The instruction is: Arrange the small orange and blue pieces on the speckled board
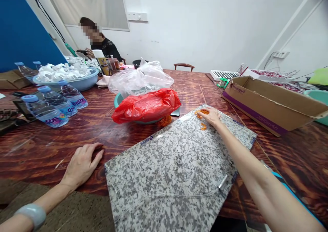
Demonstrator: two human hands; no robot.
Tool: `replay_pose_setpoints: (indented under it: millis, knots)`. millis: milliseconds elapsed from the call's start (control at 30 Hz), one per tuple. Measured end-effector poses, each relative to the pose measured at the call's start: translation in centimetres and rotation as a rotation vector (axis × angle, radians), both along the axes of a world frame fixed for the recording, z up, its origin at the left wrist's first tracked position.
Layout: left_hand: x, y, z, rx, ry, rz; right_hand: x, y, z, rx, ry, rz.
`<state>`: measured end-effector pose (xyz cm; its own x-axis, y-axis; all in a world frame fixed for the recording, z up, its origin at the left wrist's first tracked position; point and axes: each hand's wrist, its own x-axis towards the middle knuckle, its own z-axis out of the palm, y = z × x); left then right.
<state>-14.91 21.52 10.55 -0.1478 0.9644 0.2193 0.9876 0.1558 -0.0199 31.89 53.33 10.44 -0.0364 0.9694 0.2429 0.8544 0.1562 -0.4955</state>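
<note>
"On the granite slab (166,187), what's laid out so far?"

"Two small orange pieces (203,126), the right hand (208,116) resting flat over one; the left hand (82,165) lies well apart on the counter (46,150)."

"Anything left?"

"An orange heap (164,121) beside the red bag (146,105)."

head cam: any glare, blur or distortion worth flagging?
Head view: strong wide-angle distortion, with the granite slab stretched toward the lower frame and the walls leaning; lighting soft and even, no harsh shadows; small highlights on the red bag and a mild sheen on the table; right hand shows no obvious motion blur.
</note>
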Motion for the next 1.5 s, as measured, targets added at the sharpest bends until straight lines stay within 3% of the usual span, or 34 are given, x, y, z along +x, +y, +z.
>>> replay_pose_setpoints:
  millis: [300, 467, 567, 767, 1133, 1300, 1500]
  knots:
    - [0.4, -0.1, 0.3, 0.011, 0.003, -0.010, -0.5, -3.1, 0.4, 0.012, 0.124, 0.132]
    - [0.3, -0.1, 0.2, 0.022, 0.011, -0.025, 0.2, -5.4, 2.2, -0.011, 0.189, 0.288]
    - [0.2, -0.1, 0.2, 0.027, 0.014, -0.034, 0.9, -6.5, 3.2, -0.004, 0.123, 0.346]
    - [0.2, -0.2, 0.1, 0.040, 0.003, -0.038, 0.9, -7.8, 1.8, 0.000, -0.155, 0.262]
    - [0.3, 0.1, 0.1, 0.051, -0.048, -0.028, -0.1, -7.1, -0.8, 0.240, -0.130, 0.276]
    - [-0.8, 0.3, -0.7, 0.061, -0.057, -0.043, 0.0, -7.0, -0.9, 0.304, -0.110, 0.246]
    - [-3.0, 0.8, -2.2, 0.054, -0.031, -0.062, -0.6, -7.8, 0.3, 0.377, -0.125, 0.205]
